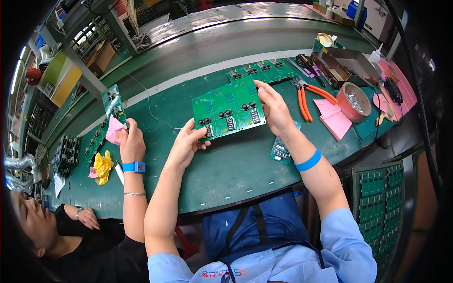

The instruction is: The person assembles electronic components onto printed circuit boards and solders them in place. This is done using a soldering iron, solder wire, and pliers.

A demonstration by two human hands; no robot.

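Between my two hands a green circuit board panel (229,109) is held up above the bench, tilted toward me. Its lower edge carries black round parts and several digit displays. My left hand (186,141) pinches the lower left corner, thumb on the front. My right hand (275,109) grips the right edge near the upper corner, a blue band on that wrist. Behind the panel lies another board panel (264,70) on the green bench. A smaller circuit board (282,150) rests under my right forearm, partly hidden by it.
Orange-handled pliers (303,96), pink paper (334,120), a tape roll (354,101) and an open metal box (347,66) lie to the right. At left a co-worker's hand (132,144) holds a pink cloth (115,131) against a board. A rack of boards (381,203) stands lower right.
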